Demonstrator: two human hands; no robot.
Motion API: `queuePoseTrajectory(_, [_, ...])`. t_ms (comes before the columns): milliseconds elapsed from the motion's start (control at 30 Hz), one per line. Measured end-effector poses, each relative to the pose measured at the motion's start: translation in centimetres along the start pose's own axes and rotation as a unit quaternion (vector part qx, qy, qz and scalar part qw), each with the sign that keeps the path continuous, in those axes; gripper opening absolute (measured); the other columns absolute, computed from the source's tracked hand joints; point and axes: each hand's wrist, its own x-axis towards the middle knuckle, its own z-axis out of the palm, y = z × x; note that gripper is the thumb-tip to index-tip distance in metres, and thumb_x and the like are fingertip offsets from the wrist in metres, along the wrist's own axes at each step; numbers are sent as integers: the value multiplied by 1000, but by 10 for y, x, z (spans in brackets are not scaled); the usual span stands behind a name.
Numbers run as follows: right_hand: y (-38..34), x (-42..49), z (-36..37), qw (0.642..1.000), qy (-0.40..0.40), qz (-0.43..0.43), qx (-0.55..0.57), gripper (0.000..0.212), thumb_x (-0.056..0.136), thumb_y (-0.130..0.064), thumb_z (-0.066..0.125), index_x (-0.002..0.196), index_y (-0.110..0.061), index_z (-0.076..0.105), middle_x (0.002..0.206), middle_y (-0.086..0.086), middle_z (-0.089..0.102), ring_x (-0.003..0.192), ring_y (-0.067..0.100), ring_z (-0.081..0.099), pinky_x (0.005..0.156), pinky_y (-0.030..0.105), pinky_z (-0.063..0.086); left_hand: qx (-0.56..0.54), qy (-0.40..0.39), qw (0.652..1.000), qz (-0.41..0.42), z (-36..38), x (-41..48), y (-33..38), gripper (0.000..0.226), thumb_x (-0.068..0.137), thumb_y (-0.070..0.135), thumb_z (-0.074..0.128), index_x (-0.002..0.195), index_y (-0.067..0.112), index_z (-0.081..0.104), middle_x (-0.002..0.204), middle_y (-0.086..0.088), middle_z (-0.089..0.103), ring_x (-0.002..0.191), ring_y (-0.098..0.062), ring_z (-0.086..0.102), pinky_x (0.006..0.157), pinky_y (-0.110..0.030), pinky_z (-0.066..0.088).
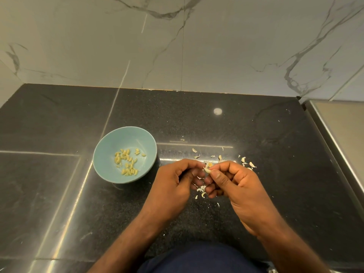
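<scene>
Both hands meet above a black stone counter (275,154). A small pale garlic clove (207,168) with its papery skin partly off is pinched between them. My left hand (175,186) holds it from the left with curled fingers. My right hand (236,184) pinches it from the right between thumb and forefinger. To the left stands a light blue bowl (102,160) holding several peeled yellowish cloves (128,162).
Loose white garlic skins (244,161) lie scattered on the counter behind and under the hands. A marble-tiled wall (177,46) rises at the back. A steel-edged ledge (338,138) runs along the right side. My dark blue clothing (202,259) shows at the bottom.
</scene>
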Motion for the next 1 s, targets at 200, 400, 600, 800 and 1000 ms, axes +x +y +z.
queuePoseTrajectory(200, [3, 1, -2, 1000, -22, 18, -6, 20, 87, -24, 58, 95, -9, 68, 78, 9, 71, 69, 21, 66, 63, 31, 55, 28, -52, 997, 57, -1, -2, 5, 24, 94, 8, 66, 112, 22, 70, 94, 13, 73, 92, -8, 70, 80, -25, 57])
queuePoseTrajectory(400, [6, -2, 1, 990, -98, 28, -100, 31, 92, -34, 48, 99, -6, 61, 83, 11, 69, 73, 25, 67, 63, 31, 54, 159, -36, 981, 108, -6, 3, -1, 9, 95, 15, 63, 92, 20, 70, 78, 13, 66, 78, -7, 63, 68, -24, 51])
queuePoseTrajectory(600, [9, -4, 4, 986, -98, 67, -115, 29, 106, -23, 40, 88, -6, 54, 69, 3, 63, 61, 23, 61, 55, 34, 49, 288, -118, 942, 126, -6, 2, -3, 12, 98, 32, 42, 96, 27, 52, 83, 12, 53, 72, -10, 53, 67, -40, 49])
queuePoseTrajectory(800, [13, -6, 6, 977, -89, 74, -177, 32, 106, -25, 38, 83, -11, 53, 61, -3, 54, 56, 16, 55, 52, 25, 46, 279, -135, 942, 126, -4, -1, -10, 26, 96, 41, 27, 89, 27, 47, 76, 11, 49, 67, -12, 50, 64, -38, 46])
queuePoseTrajectory(1000, [24, -6, 5, 945, -52, -91, -311, 40, 102, -55, 35, 84, -23, 52, 65, -3, 55, 56, 17, 50, 52, 41, 47, 97, -101, 990, 6, 5, -2, -8, 28, 100, 30, 44, 83, 11, 56, 67, 2, 54, 64, -13, 49, 62, -38, 43])
